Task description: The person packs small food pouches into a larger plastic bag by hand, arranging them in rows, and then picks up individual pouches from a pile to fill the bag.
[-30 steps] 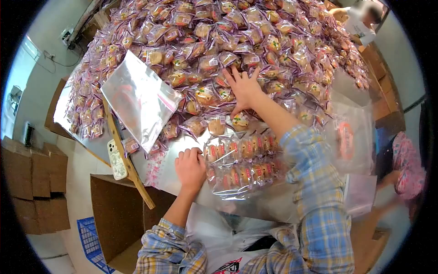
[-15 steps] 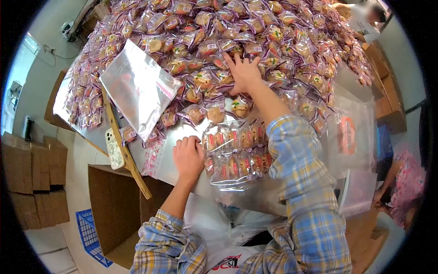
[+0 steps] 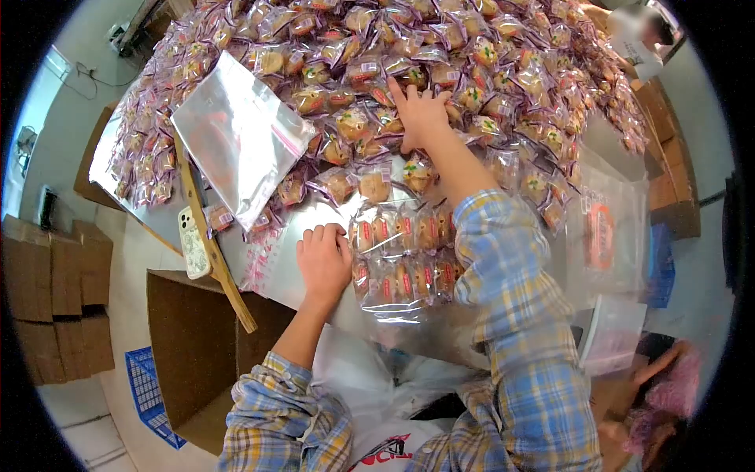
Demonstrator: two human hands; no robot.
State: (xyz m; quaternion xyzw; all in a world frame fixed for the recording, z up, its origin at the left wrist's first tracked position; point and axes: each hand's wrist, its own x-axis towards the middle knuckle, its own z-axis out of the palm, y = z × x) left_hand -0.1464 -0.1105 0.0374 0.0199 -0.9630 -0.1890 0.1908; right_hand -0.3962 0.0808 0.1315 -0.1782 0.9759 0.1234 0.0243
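Observation:
My right hand (image 3: 425, 119) reaches over the near part of a large pile of small cakes in clear, purple-edged wrappers (image 3: 351, 124). Its index finger is stretched out and the others are bent apart over the packets; nothing shows in its grip. Near the table's front edge my left hand (image 3: 324, 258) rests knuckles up, fingers curled in. No object shows in it, though its underside is hidden. Just right of it lies a clear bag (image 3: 403, 256) packed with two rows of wrapped cakes. My right forearm passes over the bag's right side.
Flat clear bags (image 3: 240, 134) lie on the pile's left. A wooden strip (image 3: 206, 236) and a phone (image 3: 194, 244) are beside them. An open cardboard box (image 3: 185, 338) stands below left. More printed bags (image 3: 602, 236) hang at right. Other people (image 3: 668, 385) are at the right.
My right hand stays over the pile, its spread fingers now drawn closer together. My left hand stays beside the bag. The view has shifted slightly. The person at lower right has moved.

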